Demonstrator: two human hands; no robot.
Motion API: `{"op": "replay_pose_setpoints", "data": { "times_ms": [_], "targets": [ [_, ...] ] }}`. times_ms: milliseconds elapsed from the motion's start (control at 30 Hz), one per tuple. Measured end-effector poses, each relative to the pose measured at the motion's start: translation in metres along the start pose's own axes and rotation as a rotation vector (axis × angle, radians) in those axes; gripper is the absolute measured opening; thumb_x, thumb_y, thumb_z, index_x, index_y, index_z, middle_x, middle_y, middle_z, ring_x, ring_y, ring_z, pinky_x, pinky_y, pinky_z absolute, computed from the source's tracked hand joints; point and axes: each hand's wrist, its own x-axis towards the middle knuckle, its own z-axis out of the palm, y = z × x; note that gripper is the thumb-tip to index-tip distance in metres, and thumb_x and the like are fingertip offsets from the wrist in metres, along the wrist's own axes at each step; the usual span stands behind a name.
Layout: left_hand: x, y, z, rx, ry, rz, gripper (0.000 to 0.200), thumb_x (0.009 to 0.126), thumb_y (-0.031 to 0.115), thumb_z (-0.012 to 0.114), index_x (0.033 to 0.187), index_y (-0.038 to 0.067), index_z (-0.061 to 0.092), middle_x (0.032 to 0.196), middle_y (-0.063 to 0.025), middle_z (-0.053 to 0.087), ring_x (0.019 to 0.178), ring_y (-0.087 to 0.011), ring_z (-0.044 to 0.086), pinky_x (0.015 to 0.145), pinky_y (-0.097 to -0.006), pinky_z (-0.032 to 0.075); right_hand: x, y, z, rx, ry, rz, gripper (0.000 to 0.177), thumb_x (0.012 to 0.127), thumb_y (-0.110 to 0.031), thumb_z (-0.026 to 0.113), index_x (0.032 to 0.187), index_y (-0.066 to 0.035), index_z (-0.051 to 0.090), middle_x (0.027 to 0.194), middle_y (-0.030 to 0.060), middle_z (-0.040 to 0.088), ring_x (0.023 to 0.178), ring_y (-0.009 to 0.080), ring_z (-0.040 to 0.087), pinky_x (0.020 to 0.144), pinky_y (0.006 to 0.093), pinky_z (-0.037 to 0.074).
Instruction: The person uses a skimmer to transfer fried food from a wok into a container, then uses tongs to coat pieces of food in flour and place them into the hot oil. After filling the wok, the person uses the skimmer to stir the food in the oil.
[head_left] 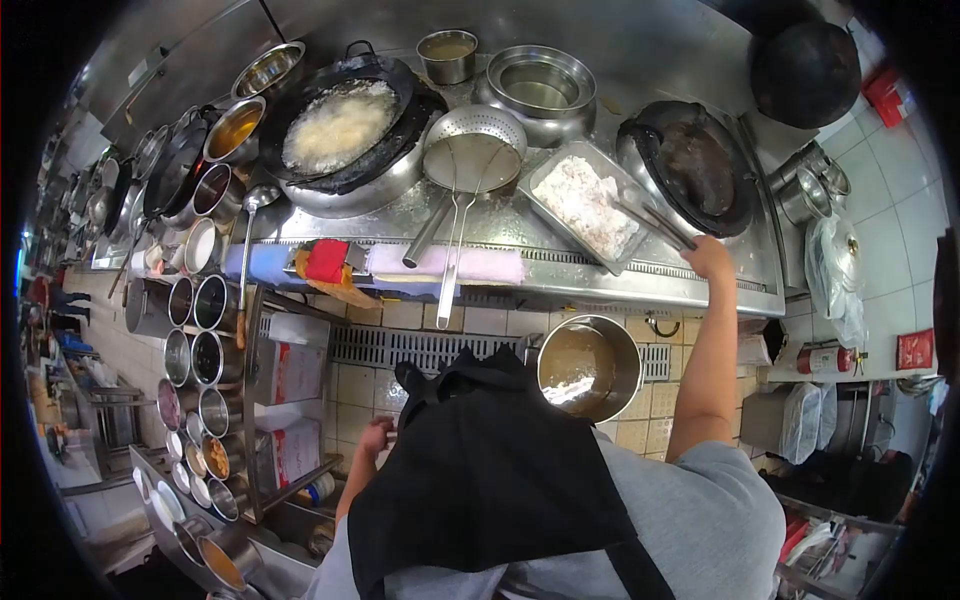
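My right hand (709, 258) is closed around the end of a pair of long metal tongs (660, 222). The tips of the tongs reach into a rectangular metal tray (612, 262) of white-floured pieces (582, 196) on the steel counter. My left hand (375, 437) hangs low beside the black apron, its fingers loosely bent and apart, with no object visible in it. Left of the tray, a perforated skimmer and a wire-mesh strainer (473, 165) rest over a pot. Farther left, pale food bubbles in oil (340, 128) in a black wok (400, 85).
Another dark wok (705, 170) sits right of the tray. A wide metal pot (541, 82) stands behind it. Folded cloths (445, 264) lie along the counter's front edge. A large pot of brownish liquid (588, 367) stands below the counter. Several ingredient containers (210, 302) and a ladle (258, 197) are at left.
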Motion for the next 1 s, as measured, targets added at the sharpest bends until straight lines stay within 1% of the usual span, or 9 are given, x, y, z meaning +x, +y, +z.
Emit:
{"op": "replay_pose_setpoints", "data": {
  "times_ms": [100, 167, 200, 300, 367, 567, 800, 867, 1000],
  "targets": [
    [-0.008, -0.044, -0.005, -0.096, -0.071, -0.020, 0.031, 0.082, 0.018, 0.048, 0.112, 0.010, 0.052, 0.089, -0.0071, 0.062, 0.071, -0.0177, 0.061, 0.052, -0.0311, 0.042, 0.034, 0.013, 0.041, 0.308, -0.291, 0.168, 0.041, 0.071, -0.026, 0.064, 0.107, -0.005, 0.061, 0.099, 0.0183, 0.063, 0.095, 0.0283, 0.060, 0.081, 0.0352, 0.046],
    [0.018, -0.075, -0.021, 0.403, -0.174, 0.701, 0.030, 0.083, 0.018, 0.047, 0.112, 0.010, 0.052, 0.088, -0.0082, 0.061, 0.071, -0.0192, 0.061, 0.051, -0.0321, 0.042, 0.018, 0.020, 0.047, 0.519, -0.251, 0.271, 0.039, 0.071, -0.025, 0.063, 0.104, -0.005, 0.062, 0.095, 0.0187, 0.064, 0.091, 0.0276, 0.062, 0.079, 0.0361, 0.046],
    [0.027, -0.071, -0.025, 0.405, -0.168, 0.712, 0.030, 0.083, 0.018, 0.047, 0.112, 0.010, 0.052, 0.088, -0.0082, 0.061, 0.071, -0.0192, 0.061, 0.051, -0.0321, 0.042, 0.019, 0.036, 0.052, 0.394, -0.052, 0.119, 0.039, 0.070, -0.025, 0.064, 0.104, -0.005, 0.062, 0.095, 0.0193, 0.064, 0.090, 0.0286, 0.062, 0.079, 0.0366, 0.046],
    [0.030, -0.057, -0.030, 0.397, -0.157, 0.555, 0.030, 0.083, 0.019, 0.048, 0.111, 0.010, 0.052, 0.088, -0.0070, 0.061, 0.069, -0.0182, 0.061, 0.049, -0.0294, 0.041, -0.007, 0.036, 0.020, 0.219, 0.108, 0.007, 0.038, 0.069, -0.027, 0.066, 0.101, -0.006, 0.063, 0.101, 0.0165, 0.062, 0.096, 0.0325, 0.058, 0.084, 0.0384, 0.045],
    [0.018, -0.008, -0.020, -0.154, -0.003, -0.013, 0.030, 0.082, 0.018, 0.050, 0.111, 0.010, 0.053, 0.089, -0.0055, 0.061, 0.068, -0.0168, 0.061, 0.049, -0.0267, 0.039, -0.014, 0.034, 0.001, 0.249, 0.079, 0.077, 0.040, 0.070, -0.027, 0.066, 0.103, -0.007, 0.062, 0.107, 0.0164, 0.060, 0.100, 0.0319, 0.056, 0.086, 0.0382, 0.044],
    [0.000, 0.045, -0.021, -0.153, 0.083, 0.036, 0.033, 0.079, 0.016, 0.051, 0.111, 0.011, 0.053, 0.089, -0.0044, 0.063, 0.066, -0.0149, 0.059, 0.049, -0.0254, 0.037, -0.001, 0.034, -0.029, 0.295, 0.083, -0.024, 0.040, 0.067, -0.022, 0.068, 0.103, -0.006, 0.063, 0.095, 0.0188, 0.063, 0.093, 0.0311, 0.060, 0.081, 0.0365, 0.045],
    [-0.002, -0.030, -0.012, -0.227, 0.087, -0.091, 0.030, 0.080, 0.017, 0.051, 0.109, 0.010, 0.053, 0.088, -0.0032, 0.061, 0.066, -0.0154, 0.059, 0.048, -0.0244, 0.037, -0.028, 0.009, -0.061, 0.243, 0.043, 0.026, 0.040, 0.067, -0.016, 0.067, 0.105, -0.004, 0.062, 0.094, 0.0195, 0.063, 0.091, 0.0305, 0.061, 0.080, 0.0360, 0.045],
    [-0.002, -0.050, -0.010, -0.227, 0.072, -0.116, 0.031, 0.079, 0.015, 0.050, 0.110, 0.011, 0.052, 0.089, -0.0049, 0.062, 0.068, -0.0164, 0.060, 0.047, -0.0239, 0.036, -0.026, 0.020, -0.066, 0.191, 0.170, -0.176, 0.038, 0.069, -0.007, 0.062, 0.107, -0.001, 0.060, 0.070, 0.0117, 0.062, 0.061, 0.0172, 0.059, 0.060, 0.0303, 0.046],
    [-0.023, -0.039, -0.009, -0.062, 0.022, -0.160, 0.029, 0.081, 0.016, 0.050, 0.110, 0.011, 0.051, 0.089, -0.0050, 0.061, 0.069, -0.0161, 0.060, 0.045, -0.0237, 0.035, -0.050, -0.040, -0.136, 0.283, 0.212, -0.330, 0.038, 0.069, -0.004, 0.060, 0.108, 0.002, 0.058, 0.094, 0.0153, 0.064, 0.088, 0.0224, 0.061, 0.079, 0.0291, 0.045]
  ]
}}
